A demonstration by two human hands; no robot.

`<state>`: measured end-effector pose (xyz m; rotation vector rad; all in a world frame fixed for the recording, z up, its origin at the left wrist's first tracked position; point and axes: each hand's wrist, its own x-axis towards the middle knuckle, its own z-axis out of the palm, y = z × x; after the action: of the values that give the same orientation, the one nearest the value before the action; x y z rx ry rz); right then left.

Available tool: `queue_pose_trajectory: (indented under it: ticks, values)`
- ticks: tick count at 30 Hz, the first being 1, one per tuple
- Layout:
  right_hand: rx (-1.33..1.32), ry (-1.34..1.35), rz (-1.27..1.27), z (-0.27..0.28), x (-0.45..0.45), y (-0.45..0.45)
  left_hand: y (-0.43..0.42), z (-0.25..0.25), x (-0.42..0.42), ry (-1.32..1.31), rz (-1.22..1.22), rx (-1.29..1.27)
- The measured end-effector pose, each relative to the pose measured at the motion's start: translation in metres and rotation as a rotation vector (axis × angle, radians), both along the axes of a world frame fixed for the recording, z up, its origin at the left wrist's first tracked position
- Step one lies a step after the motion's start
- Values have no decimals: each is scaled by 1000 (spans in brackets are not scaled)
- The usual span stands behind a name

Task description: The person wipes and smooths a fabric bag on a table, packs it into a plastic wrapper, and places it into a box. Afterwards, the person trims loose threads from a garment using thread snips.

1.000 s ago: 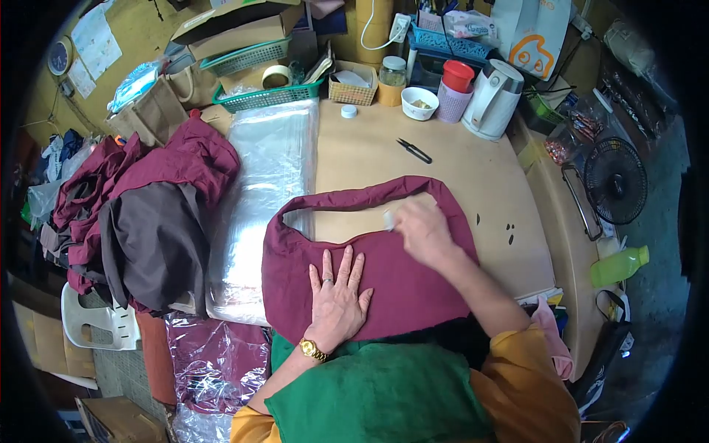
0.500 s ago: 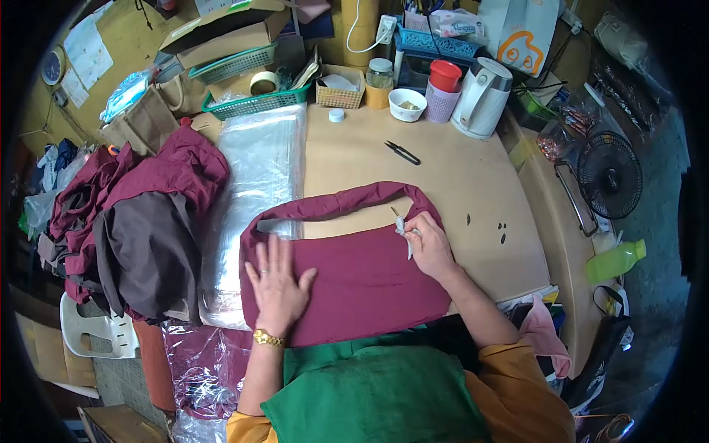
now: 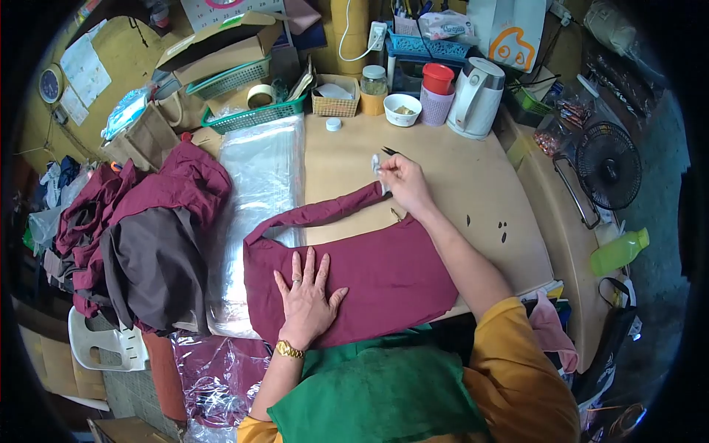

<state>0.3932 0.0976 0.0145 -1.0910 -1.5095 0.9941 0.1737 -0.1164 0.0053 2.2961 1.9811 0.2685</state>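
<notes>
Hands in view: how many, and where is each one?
2. The left hand lies flat on the maroon bag; the right hand is at the strap, pinching white material. No other hand shows.

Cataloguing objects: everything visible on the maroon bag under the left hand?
The maroon bag looks like plain, soft cloth, lightly creased, with a wide body and one loop strap above its top edge. It lies flattened on the table, its left part over clear plastic sleeves. The left hand rests on it, fingers spread. The right hand is at the strap's upper right, hiding part of it.
</notes>
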Motion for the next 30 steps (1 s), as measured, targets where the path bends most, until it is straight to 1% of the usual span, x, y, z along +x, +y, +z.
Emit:
queue_pose_trajectory:
  ticks: [2,3,4,5,6,8,9,10,12,13,14,15,16,17,18,19,20,21,23,24,26,27,29,30]
  values:
    - [9,-10,-42,0,7,5,-4,14,2,-22,31,-75]
    - [160,-175,-121,5,16,-4,-2,20,4,-24,33,-72]
    - [310,-343,-193,13,19,-16,1,26,8,-88,-38,31]
    - [334,-390,-185,19,19,-30,5,30,11,-150,-107,134]
    - [331,-392,-177,21,16,-40,14,35,10,-153,-99,131]
    - [433,-457,35,21,10,-56,38,47,6,-196,-24,273]
    - [449,-534,54,24,8,-62,50,51,-3,-193,7,315]
    - [450,-528,61,28,4,-68,56,54,-14,-196,19,358]
    - [169,-291,118,36,-8,-78,56,69,-33,-129,198,457]
    - [117,-233,207,37,-13,-81,57,67,-45,-96,300,490]
    - [117,-224,229,32,-22,-80,58,59,-56,-64,401,523]
    - [198,-331,382,23,-33,-79,60,50,-66,-65,425,434]
    - [281,-438,531,16,-44,-80,65,36,-71,-163,423,386]
    - [218,-546,636,15,-61,-79,68,16,-75,-237,395,440]
    - [227,-537,643,7,-78,-73,71,5,-75,-308,362,498]
    - [165,-543,647,-5,-95,-66,69,10,-69,-332,358,520]
    - [100,-550,650,-17,-108,-62,70,4,-67,-303,314,669]
    - [107,-541,653,-21,-118,-61,69,2,-66,-293,309,682]
    - [93,-214,480,-28,-134,-58,72,-2,-63,-289,327,724]
    - [46,-150,506,-23,-140,-59,73,-2,-61,-331,339,729]
    - [189,-109,458,-17,-141,-67,71,-1,-60,-275,326,646]
    - [188,-108,460,-11,-140,-68,70,0,-60,-273,327,646]
    - [228,-45,383,-3,-136,-67,63,0,-59,-350,294,406]
    - [226,-46,382,-4,-133,-60,59,2,-57,-351,294,404]
